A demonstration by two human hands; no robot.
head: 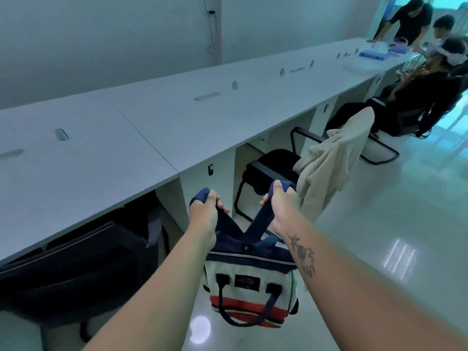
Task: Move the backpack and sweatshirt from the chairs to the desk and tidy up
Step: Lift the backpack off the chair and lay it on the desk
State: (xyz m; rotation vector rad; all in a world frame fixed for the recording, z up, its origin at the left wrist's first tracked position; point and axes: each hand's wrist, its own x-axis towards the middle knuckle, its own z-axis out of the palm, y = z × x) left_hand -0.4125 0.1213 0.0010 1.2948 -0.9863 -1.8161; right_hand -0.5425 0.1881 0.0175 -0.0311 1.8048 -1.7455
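Observation:
A white backpack [249, 287] with navy trim and a red band hangs in the air over the floor, held by its two navy shoulder straps. My left hand [203, 214] is shut on the left strap and my right hand [282, 206] on the right strap. A cream sweatshirt [326, 163] is draped over the back of a black chair [268, 168] just right of my right hand. The long grey desk [177, 122] runs from lower left to upper right, in front of the backpack.
A black office chair [76, 269] is tucked under the desk at the left. At the far right end people sit and stand by the desk, with blue items [374, 54] on it. Glossy floor [379, 249] opens out to the right.

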